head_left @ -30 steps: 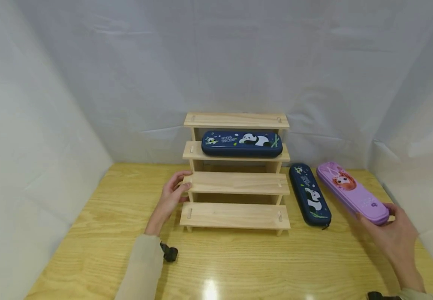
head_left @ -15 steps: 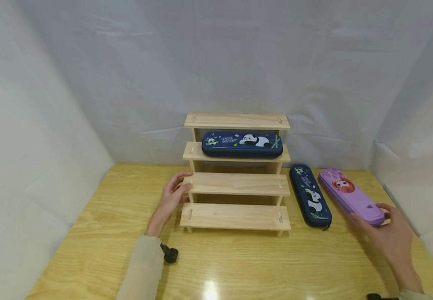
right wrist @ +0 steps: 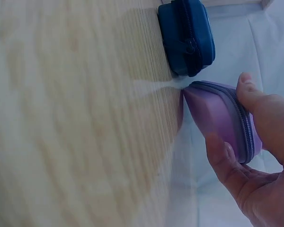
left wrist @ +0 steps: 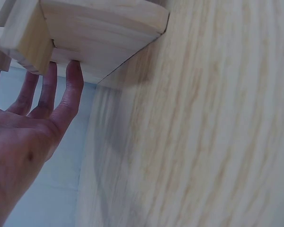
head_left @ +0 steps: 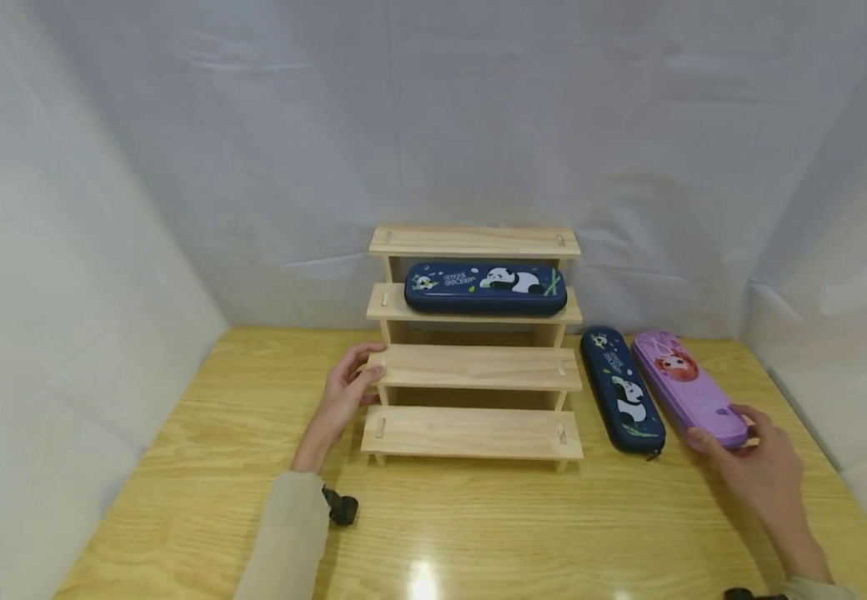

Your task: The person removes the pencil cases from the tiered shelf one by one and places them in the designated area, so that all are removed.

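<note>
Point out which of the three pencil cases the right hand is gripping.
The purple pencil case, farthest right on the table, held by the right hand. The two others are dark blue panda cases.

A wooden table (head_left: 201,467) carries a four-step rack (head_left: 473,433) at its back middle. One navy case (head_left: 484,288) lies on the rack's second step. Right of the rack, another navy case (head_left: 621,390) and a purple case (head_left: 687,388) lie side by side on the table.

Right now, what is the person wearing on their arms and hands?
Both hands are bare: left hand, right hand. The left forearm wears a long beige sleeve ending at the wrist, with a small black device beside the cuff. A sliver of similar sleeve shows at the right wrist. No rings or gloves visible.
</note>
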Motion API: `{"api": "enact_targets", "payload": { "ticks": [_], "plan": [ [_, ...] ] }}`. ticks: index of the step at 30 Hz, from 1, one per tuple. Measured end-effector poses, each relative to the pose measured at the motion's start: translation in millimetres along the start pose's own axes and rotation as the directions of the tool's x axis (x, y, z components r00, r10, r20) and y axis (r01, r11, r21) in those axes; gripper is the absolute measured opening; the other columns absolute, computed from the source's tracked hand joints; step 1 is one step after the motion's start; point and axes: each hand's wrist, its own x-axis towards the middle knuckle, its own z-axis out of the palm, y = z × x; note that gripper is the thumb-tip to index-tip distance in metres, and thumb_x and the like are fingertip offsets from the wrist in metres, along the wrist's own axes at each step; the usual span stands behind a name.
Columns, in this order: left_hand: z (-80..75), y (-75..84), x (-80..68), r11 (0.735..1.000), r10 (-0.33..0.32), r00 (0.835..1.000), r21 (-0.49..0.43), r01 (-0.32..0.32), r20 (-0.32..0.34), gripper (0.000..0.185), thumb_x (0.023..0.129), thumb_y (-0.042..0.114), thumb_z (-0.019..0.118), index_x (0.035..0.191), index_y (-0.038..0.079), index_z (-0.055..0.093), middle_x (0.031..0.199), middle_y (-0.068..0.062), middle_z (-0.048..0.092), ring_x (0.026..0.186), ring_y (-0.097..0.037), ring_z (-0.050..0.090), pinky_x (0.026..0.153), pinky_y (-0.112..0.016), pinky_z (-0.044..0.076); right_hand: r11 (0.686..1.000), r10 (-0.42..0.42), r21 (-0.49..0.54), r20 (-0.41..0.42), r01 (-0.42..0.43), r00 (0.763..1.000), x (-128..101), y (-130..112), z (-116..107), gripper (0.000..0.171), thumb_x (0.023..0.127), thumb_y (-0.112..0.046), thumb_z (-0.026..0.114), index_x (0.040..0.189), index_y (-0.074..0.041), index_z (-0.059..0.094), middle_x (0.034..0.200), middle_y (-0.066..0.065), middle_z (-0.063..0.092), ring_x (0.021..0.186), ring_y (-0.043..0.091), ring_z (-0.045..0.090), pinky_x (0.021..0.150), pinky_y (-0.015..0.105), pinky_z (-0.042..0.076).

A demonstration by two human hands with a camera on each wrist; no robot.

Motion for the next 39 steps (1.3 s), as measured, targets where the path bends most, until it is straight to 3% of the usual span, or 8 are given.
{"api": "enact_targets", "payload": {
  "ticks": [13, 26, 31, 35, 39],
  "plan": [
    [0.1, 0.7, -0.3, 1.000, 0.000, 1.000, 0.005, 0.000, 0.004, 0.037, 0.104, 0.016, 0.057, 0.141, 0.013, 0.054, 0.128, -0.002, 0.053, 0.096, -0.010, 0.060, 0.074, -0.035, 0.059, 1.000, 0.005, -0.010, 0.134, -0.003, 0.991, 3.9, -3.0, 2.0, 0.074, 0.088, -0.038, 0.081, 0.139, 0.006, 0.050, 0.110, 0.039, 0.064, 0.084, 0.040, 0.068, 0.060, 0.025, 0.043],
    [-0.8, -0.5, -0.2, 1.000, 0.004, 1.000, 0.015, -0.004, 0.008, 0.037, 0.105, 0.018, 0.057, 0.141, 0.014, 0.054, 0.128, -0.002, 0.054, 0.097, -0.010, 0.060, 0.076, -0.037, 0.059, 0.999, 0.007, -0.052, 0.215, 0.005, 0.977, 9.0, -0.3, 1.2, 0.075, 0.091, -0.045, 0.075, 0.137, 0.007, 0.048, 0.109, 0.039, 0.067, 0.092, 0.048, 0.066, 0.063, 0.032, 0.046],
    [-0.5, -0.7, 0.3, 1.000, -0.005, 1.000, 0.025, 0.005, 0.008, 0.037, 0.105, 0.020, 0.057, 0.141, 0.014, 0.054, 0.130, -0.001, 0.054, 0.098, -0.011, 0.060, 0.077, -0.037, 0.059, 0.990, -0.080, -0.095, 0.201, 0.101, 0.976, 11.5, -1.0, -1.6, 0.073, 0.090, -0.042, 0.077, 0.133, 0.011, 0.051, 0.111, 0.043, 0.062, 0.090, 0.047, 0.063, 0.063, 0.041, 0.048],
    [-0.6, 0.4, -0.1, 1.000, -0.010, 1.000, 0.024, 0.010, 0.007, 0.037, 0.104, 0.020, 0.058, 0.141, 0.015, 0.054, 0.133, -0.003, 0.053, 0.098, -0.011, 0.059, 0.076, -0.035, 0.059, 0.975, -0.177, -0.113, 0.141, 0.194, 0.974, 15.7, -8.3, -4.2, 0.069, 0.087, -0.038, 0.080, 0.131, 0.010, 0.055, 0.111, 0.041, 0.059, 0.088, 0.045, 0.056, 0.063, 0.043, 0.043],
    [-0.6, 0.9, -0.6, 1.000, -0.012, 1.000, 0.018, 0.011, 0.007, 0.037, 0.104, 0.019, 0.058, 0.141, 0.015, 0.054, 0.135, -0.005, 0.052, 0.098, -0.011, 0.059, 0.076, -0.033, 0.058, 0.961, -0.260, -0.080, 0.079, 0.266, 0.962, 22.7, -21.5, -4.8, 0.066, 0.087, -0.035, 0.079, 0.132, 0.008, 0.057, 0.117, 0.041, 0.060, 0.095, 0.051, 0.058, 0.071, 0.056, 0.048]
  ]
}}
